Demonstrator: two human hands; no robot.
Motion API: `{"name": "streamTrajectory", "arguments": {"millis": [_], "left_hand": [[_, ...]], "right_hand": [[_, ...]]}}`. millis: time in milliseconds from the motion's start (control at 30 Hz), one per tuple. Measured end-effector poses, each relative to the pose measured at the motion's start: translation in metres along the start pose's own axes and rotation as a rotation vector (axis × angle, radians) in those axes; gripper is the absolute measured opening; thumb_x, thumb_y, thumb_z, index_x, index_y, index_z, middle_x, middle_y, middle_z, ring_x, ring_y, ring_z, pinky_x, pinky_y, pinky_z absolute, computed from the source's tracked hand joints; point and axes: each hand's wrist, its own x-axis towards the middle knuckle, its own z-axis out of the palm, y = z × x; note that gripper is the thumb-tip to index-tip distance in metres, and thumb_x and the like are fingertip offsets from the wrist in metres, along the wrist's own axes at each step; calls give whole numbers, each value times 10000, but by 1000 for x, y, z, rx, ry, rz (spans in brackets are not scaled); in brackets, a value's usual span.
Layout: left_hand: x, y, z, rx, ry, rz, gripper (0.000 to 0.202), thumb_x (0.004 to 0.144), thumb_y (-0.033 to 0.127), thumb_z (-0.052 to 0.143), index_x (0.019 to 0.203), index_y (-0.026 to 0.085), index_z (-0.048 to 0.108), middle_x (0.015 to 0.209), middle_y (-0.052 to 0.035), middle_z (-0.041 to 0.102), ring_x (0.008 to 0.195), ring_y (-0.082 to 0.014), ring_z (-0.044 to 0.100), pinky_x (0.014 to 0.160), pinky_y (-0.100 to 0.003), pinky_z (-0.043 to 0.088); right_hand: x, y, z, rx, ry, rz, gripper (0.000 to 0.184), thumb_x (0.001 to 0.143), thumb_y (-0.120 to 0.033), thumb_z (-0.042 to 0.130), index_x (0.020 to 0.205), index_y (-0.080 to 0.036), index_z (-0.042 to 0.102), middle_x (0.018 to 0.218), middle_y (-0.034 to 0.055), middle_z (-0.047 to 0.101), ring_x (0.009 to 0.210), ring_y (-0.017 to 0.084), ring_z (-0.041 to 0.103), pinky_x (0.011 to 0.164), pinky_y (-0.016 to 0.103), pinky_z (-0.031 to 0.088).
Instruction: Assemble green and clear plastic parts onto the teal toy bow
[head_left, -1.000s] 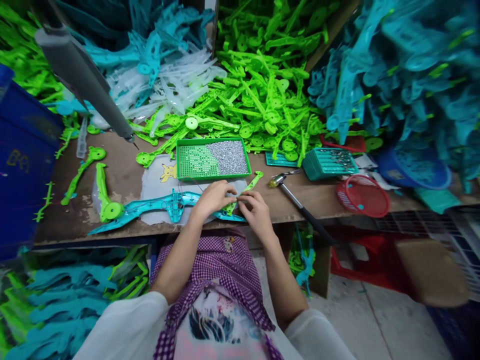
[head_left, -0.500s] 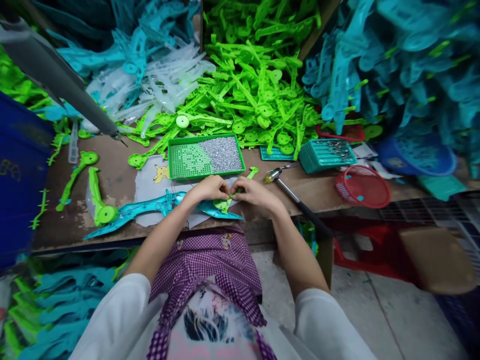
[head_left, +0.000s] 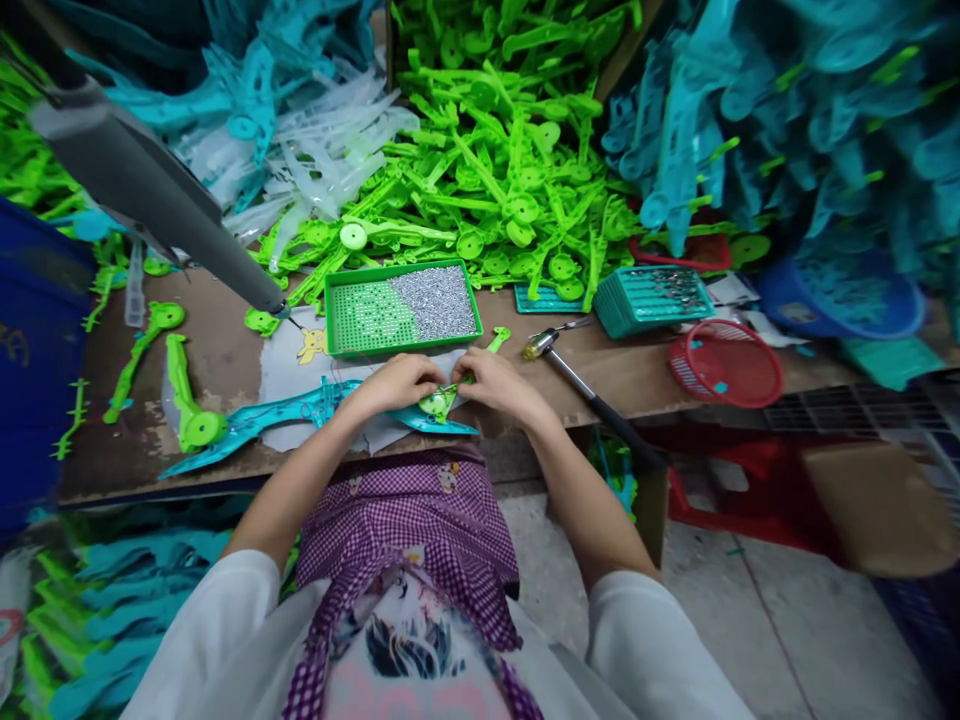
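Observation:
A long blue plastic shell (head_left: 259, 418), shaped like a curved sword or bow, lies along the front of the bench. Over its right end is a green plastic part (head_left: 437, 405) with a rounded end. My left hand (head_left: 394, 385) is closed, its fingertips pressed together at the top of that part; whatever they pinch is hidden. Facing it, my right hand (head_left: 493, 382) has its thumb and fingers pinched on the green part's right side. Thin red wire runs over the shell. Just behind my hands sits a green tray (head_left: 367, 310) with small silver pieces in it.
A grey power screwdriver (head_left: 172, 200) hangs at the left, tip low over the bench. A hammer (head_left: 581, 380), teal trays (head_left: 652, 300) and a red basket (head_left: 726, 365) are on the right. Piles of green parts (head_left: 495, 170) and blue shells (head_left: 787, 130) rise behind.
The view has shifted slightly, and the hanging screwdriver now reaches farther right and lower over the bench. Both hands stay at the green part, with only small finger movement.

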Motion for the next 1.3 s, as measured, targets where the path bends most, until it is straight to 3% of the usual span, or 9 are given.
{"name": "streamTrajectory", "arguments": {"millis": [133, 267, 433, 600, 833, 933, 1100, 1300], "left_hand": [[-31, -3, -4, 58, 136, 43, 259, 882, 119, 510, 1044, 217, 686, 1062, -61, 676, 1007, -188, 606, 908, -329, 453], [-44, -1, -7, 93, 152, 90, 248, 898, 123, 499, 1031, 232, 678, 1075, -57, 663, 1034, -193, 579, 931, -341, 446], [-14, 5, -4, 71, 111, 22, 207, 870, 204, 587, 1041, 211, 704, 1022, -71, 702, 942, -197, 625, 858, -322, 445], [15, 2, -4, -4, -88, 2, 209, 777, 159, 636, 963, 181, 729, 860, -32, 739, 739, -140, 639, 702, -256, 423], [17, -4, -2, -122, -103, -103, 217, 708, 142, 633, 905, 140, 723, 726, -19, 714, 658, -124, 611, 641, -243, 410], [18, -5, 0, -148, -86, -106, 206, 699, 140, 632, 887, 140, 717, 730, -20, 709, 664, -124, 606, 648, -245, 415], [22, -9, 0, -148, -119, -69, 211, 677, 131, 625, 869, 156, 708, 746, 0, 700, 655, -108, 581, 624, -225, 405], [27, -13, 0, -225, -153, -93, 198, 652, 131, 645, 841, 158, 701, 740, 0, 691, 656, -107, 577, 622, -219, 417]], "right_hand": [[-4, -5, 2, -13, 32, -2, 73, 747, -143, 574, 774, -208, 595, 863, 46, 591, 849, 211, 539, 751, 335, 375], [-6, -8, 2, -62, 22, 22, 59, 758, -164, 568, 784, -214, 587, 879, 58, 607, 870, 234, 525, 726, 340, 349], [-4, -9, 0, -83, -16, 41, 60, 770, -179, 563, 803, -220, 592, 892, 52, 610, 900, 238, 523, 695, 322, 315], [-2, -4, 0, -57, -18, 24, 47, 768, -178, 581, 801, -210, 591, 893, 47, 610, 879, 219, 530, 721, 322, 332], [-4, 6, -2, 89, -49, -70, 60, 768, -208, 612, 829, -208, 608, 897, 32, 597, 905, 207, 542, 803, 336, 375], [-7, 0, -1, 73, -12, -17, 97, 768, -281, 643, 817, -210, 599, 918, 37, 607, 910, 220, 542, 778, 342, 365], [-6, -17, 1, -68, -7, 89, 95, 759, -276, 626, 776, -210, 559, 946, 58, 621, 962, 268, 516, 704, 322, 305], [-8, -16, 5, -89, 6, 69, 65, 787, -255, 604, 788, -210, 557, 920, 55, 632, 961, 266, 521, 735, 341, 311]]}}
